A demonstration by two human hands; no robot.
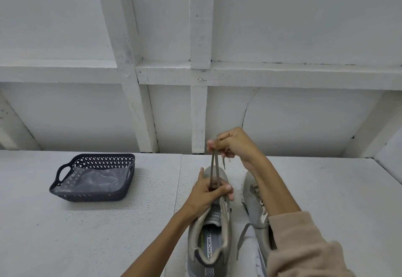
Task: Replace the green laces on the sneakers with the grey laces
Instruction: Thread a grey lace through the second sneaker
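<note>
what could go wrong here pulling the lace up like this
1. The right hand pinches both strands of the grey lace together; an uneven pull could leave one end short.
2. The left hand covers the eyelets of the sneaker, so a twist in the lace may go unseen.
3. The right forearm lies over the second sneaker; it could snag its loose lace end.

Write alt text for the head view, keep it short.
A person's right hand holds two strands of a grey lace taut above a sneaker that the left hand grips on a white table. A second sneaker lies beside it under the right forearm; a dark lattice basket sits to the left.
</note>
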